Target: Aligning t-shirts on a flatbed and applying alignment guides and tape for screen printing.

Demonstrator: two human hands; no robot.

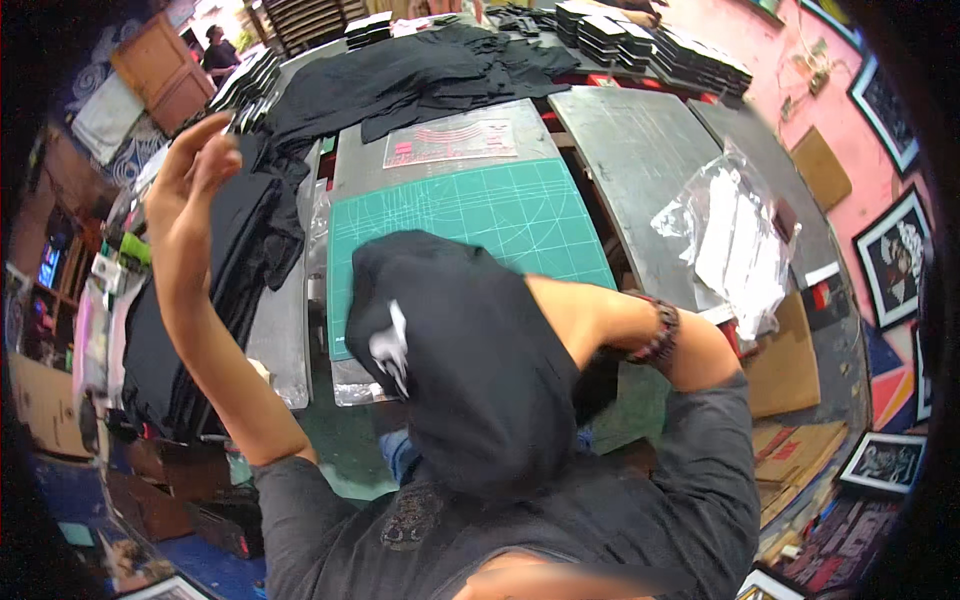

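My left hand (190, 175) is raised at the upper left, above the black garments, with its fingers bent and apart and nothing visible in them. In front of my body hangs a black T-shirt (470, 350) with a white print on its left side, bunched and slightly blurred. My right forearm bends inward from the right, a dark beaded bracelet on the wrist, and my right hand (560, 305) goes into the T-shirt. Its fingers are hidden by the cloth. Behind the shirt lies a green cutting mat (510, 205) with white grid lines, partly covered from view.
Black garments (420, 75) lie across the far end, and more (215, 270) hang over the left board. A clear sheet with pink print (450, 143) sits beyond the mat. Plastic bags (735, 235) rest on the right board. Folded black stacks (690, 62) stand at the back.
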